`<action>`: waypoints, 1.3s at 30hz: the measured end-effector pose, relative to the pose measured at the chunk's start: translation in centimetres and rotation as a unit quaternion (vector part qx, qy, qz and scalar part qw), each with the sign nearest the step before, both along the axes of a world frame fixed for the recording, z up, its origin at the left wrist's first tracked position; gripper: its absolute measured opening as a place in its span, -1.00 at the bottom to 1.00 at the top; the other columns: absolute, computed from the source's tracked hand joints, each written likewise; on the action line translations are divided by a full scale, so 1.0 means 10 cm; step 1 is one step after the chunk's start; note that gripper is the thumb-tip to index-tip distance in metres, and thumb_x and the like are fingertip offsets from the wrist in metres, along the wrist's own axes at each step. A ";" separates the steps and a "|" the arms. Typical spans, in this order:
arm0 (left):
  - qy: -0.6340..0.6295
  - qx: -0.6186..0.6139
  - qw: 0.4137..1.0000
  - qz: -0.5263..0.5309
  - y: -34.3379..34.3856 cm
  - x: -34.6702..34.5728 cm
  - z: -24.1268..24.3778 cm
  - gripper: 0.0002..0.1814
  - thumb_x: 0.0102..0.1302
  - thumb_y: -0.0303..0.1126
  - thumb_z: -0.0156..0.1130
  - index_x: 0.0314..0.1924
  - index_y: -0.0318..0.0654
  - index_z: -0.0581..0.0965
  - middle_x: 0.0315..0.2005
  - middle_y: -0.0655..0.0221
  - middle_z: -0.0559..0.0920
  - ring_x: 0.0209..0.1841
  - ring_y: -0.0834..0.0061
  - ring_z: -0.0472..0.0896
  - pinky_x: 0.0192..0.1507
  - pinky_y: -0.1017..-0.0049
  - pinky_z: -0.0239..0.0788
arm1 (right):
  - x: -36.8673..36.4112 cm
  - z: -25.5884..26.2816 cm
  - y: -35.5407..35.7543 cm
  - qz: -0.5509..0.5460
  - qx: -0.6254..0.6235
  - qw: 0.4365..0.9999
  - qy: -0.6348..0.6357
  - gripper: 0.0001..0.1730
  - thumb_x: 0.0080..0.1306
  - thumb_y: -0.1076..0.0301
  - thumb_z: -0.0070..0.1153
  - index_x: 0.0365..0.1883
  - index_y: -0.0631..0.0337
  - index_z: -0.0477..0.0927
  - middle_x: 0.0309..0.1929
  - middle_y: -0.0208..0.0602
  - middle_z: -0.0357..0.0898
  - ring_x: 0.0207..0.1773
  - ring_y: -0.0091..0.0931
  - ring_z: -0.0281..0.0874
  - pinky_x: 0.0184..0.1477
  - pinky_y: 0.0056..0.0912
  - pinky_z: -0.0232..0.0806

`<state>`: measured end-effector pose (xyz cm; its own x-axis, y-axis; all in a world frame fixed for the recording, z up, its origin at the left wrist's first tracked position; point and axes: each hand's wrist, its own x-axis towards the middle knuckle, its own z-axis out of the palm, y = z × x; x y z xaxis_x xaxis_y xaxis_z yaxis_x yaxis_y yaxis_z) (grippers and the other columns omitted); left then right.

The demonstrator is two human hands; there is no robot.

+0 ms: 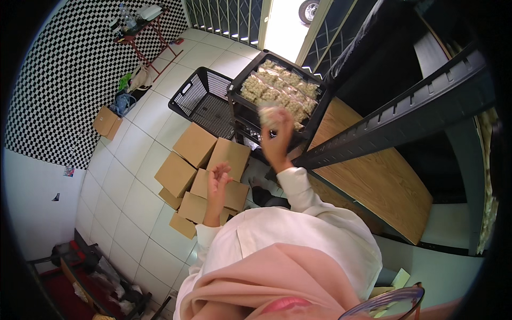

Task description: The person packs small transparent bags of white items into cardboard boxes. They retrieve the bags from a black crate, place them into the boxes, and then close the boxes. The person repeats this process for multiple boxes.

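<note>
My right hand (277,138) is raised over the near edge of a black cart (235,86). Its fingers grip a small clear plastic bag (269,113) of pale contents, blurred at the top of the hand. Several similar bags of pale, round pieces (276,86) lie in rows on the cart's top tray, just beyond that hand. My left hand (219,178) hangs above cardboard boxes with its fingers loosely apart and nothing in them. Those closed brown cardboard boxes (195,145) are grouped on the floor before me, left of the cart.
A black plastic crate (200,96) stands on the tiled floor beside the cart. On my right are a black metal shelf frame (384,120) and a wood-grain panel (372,172). Farther off are a red-legged folding table (140,34), a small carton (107,122) and a doorway (286,28).
</note>
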<state>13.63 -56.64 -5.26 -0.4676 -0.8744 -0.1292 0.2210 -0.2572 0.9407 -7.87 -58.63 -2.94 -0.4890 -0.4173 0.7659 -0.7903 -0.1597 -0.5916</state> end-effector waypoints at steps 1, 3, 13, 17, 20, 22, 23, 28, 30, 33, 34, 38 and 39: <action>0.043 0.050 0.998 0.011 -0.04 -0.08 0.03 -0.62 0.38 -0.26 -0.01 0.14 -0.21 0.28 0.13 0.30 0.36 0.19 0.45 0.31 0.13 0.44 0.22 | 0.20 -0.01 0.08 0.080 -0.004 0.997 -0.004 -0.63 -0.04 0.64 0.13 -0.22 0.21 0.46 -0.02 -0.03 0.35 0.09 -0.15 0.32 0.13 -0.18 0.18; 0.084 0.065 0.994 0.011 -0.09 -0.18 -0.03 -0.59 0.43 -0.24 -0.11 0.20 -0.23 0.23 0.15 0.25 0.35 0.21 0.41 0.32 0.11 0.38 0.29 | 0.53 0.02 0.23 0.207 0.011 0.978 0.003 -0.67 -0.04 0.61 0.17 -0.26 0.19 0.48 -0.09 -0.11 0.44 0.05 -0.19 0.38 0.11 -0.17 0.21; 0.101 0.129 0.984 0.073 -0.02 -0.11 -0.02 -0.66 0.43 -0.33 -0.15 0.15 -0.28 0.26 0.04 0.19 0.46 0.09 0.36 0.47 0.05 0.40 0.41 | -0.75 -0.31 -0.26 -0.263 0.239 0.935 0.005 -0.51 0.06 0.10 0.24 -0.14 0.24 0.48 -0.16 -0.16 0.47 -0.05 -0.25 0.41 -0.02 -0.22 0.25; 0.107 0.146 0.983 0.037 0.04 -0.14 -0.03 -0.65 0.43 -0.33 -0.14 0.15 -0.29 0.27 0.04 0.19 0.47 0.07 0.36 0.48 0.04 0.41 0.41 | -0.76 -0.53 -0.30 -0.334 0.386 0.857 -0.070 -0.32 0.06 0.03 0.21 0.04 0.28 0.35 -0.07 -0.14 0.41 0.07 -0.23 0.31 0.02 -0.16 0.18; 0.120 0.159 0.980 -0.001 0.08 -0.15 -0.11 -0.64 0.42 -0.33 -0.12 0.15 -0.30 0.26 0.03 0.20 0.47 0.06 0.37 0.49 0.04 0.42 0.42 | -0.81 -0.54 -0.35 -0.347 0.381 0.851 -0.100 -0.20 0.08 0.05 0.19 0.18 0.33 0.22 -0.04 -0.13 0.41 0.06 -0.22 0.31 0.03 -0.15 0.16; 0.127 0.170 0.977 -0.009 0.08 -0.19 -0.12 -0.64 0.42 -0.33 -0.12 0.15 -0.31 0.26 0.03 0.21 0.47 0.04 0.38 0.49 0.03 0.42 0.42 | -0.84 -0.56 -0.39 -0.348 0.372 0.855 -0.097 -0.19 0.09 0.10 0.20 0.20 0.33 0.19 -0.02 -0.12 0.41 0.06 -0.22 0.32 0.03 -0.13 0.16; 0.130 0.176 0.976 -0.015 0.08 -0.21 -0.12 -0.64 0.42 -0.33 -0.11 0.15 -0.31 0.26 0.03 0.21 0.47 0.04 0.38 0.50 0.03 0.42 0.42 | -0.85 -0.58 -0.40 -0.349 0.367 0.857 -0.097 -0.19 0.09 0.12 0.20 0.21 0.33 0.18 -0.01 -0.12 0.41 0.06 -0.23 0.32 0.03 -0.12 0.16; 0.129 0.178 0.975 -0.032 0.03 -0.29 -0.08 -0.64 0.42 -0.31 -0.13 0.15 -0.27 0.26 0.05 0.21 0.44 0.06 0.35 0.47 0.04 0.36 0.40 | -0.86 -0.57 -0.35 -0.275 0.171 0.934 -0.151 -0.31 0.13 0.33 0.16 0.20 0.30 0.19 -0.14 -0.18 0.44 -0.06 -0.29 0.41 -0.02 -0.18 0.20; 0.136 0.177 0.974 -0.024 -0.01 -0.28 -0.15 -0.64 0.42 -0.30 -0.14 0.15 -0.25 0.27 0.04 0.23 0.44 0.06 0.36 0.46 0.05 0.35 0.40 | -0.75 -0.46 -0.30 -0.168 0.096 0.962 -0.195 -0.43 0.14 0.41 0.14 0.12 0.30 0.27 -0.24 -0.20 0.45 -0.16 -0.33 0.46 -0.12 -0.26 0.25; 0.151 0.184 0.971 0.004 -0.12 -0.29 -0.23 -0.65 0.41 -0.28 -0.11 0.13 -0.25 0.27 0.01 0.27 0.46 0.01 0.42 0.49 0.04 0.39 0.41 | -0.33 -0.43 -0.20 0.057 0.028 0.966 -0.252 -0.73 0.07 0.53 0.18 -0.23 0.32 0.46 -0.36 -0.23 0.48 -0.38 -0.46 0.50 -0.40 -0.49 0.32; 0.153 0.189 0.970 0.010 -0.15 -0.32 -0.18 -0.65 0.41 -0.27 -0.10 0.13 -0.24 0.28 0.01 0.28 0.46 0.01 0.42 0.49 0.04 0.39 0.41 | -0.19 -0.51 -0.17 0.158 0.024 0.970 -0.185 -0.68 0.09 0.62 0.13 -0.14 0.34 0.47 -0.25 -0.28 0.48 -0.33 -0.59 0.48 -0.40 -0.56 0.34; 0.172 0.188 0.967 -0.021 -0.29 -0.31 -0.28 -0.63 0.39 -0.20 -0.08 0.13 -0.17 0.29 0.02 0.34 0.47 0.07 0.41 0.45 -0.02 0.31 0.43 | 0.34 -0.02 0.13 0.445 0.246 0.845 -0.167 -0.78 0.03 0.55 0.17 -0.30 0.34 0.55 -0.32 -0.26 0.56 -0.31 -0.52 0.51 -0.23 -0.49 0.36; 0.174 0.203 0.964 -0.006 -0.30 -0.31 -0.29 -0.64 0.39 -0.21 -0.08 0.13 -0.16 0.30 0.02 0.35 0.47 0.05 0.43 0.46 -0.05 0.34 0.45 | 0.33 0.02 0.12 0.485 0.267 0.822 -0.133 -0.78 0.02 0.53 0.18 -0.31 0.33 0.55 -0.37 -0.26 0.56 -0.31 -0.51 0.52 -0.24 -0.48 0.36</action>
<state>10.57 -59.65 -8.18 -0.5547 -0.7786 -0.2933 0.4991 -0.5934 0.6314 -4.56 -57.47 -2.72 0.1512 -0.9520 0.2663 -0.2769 -0.2994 -0.9131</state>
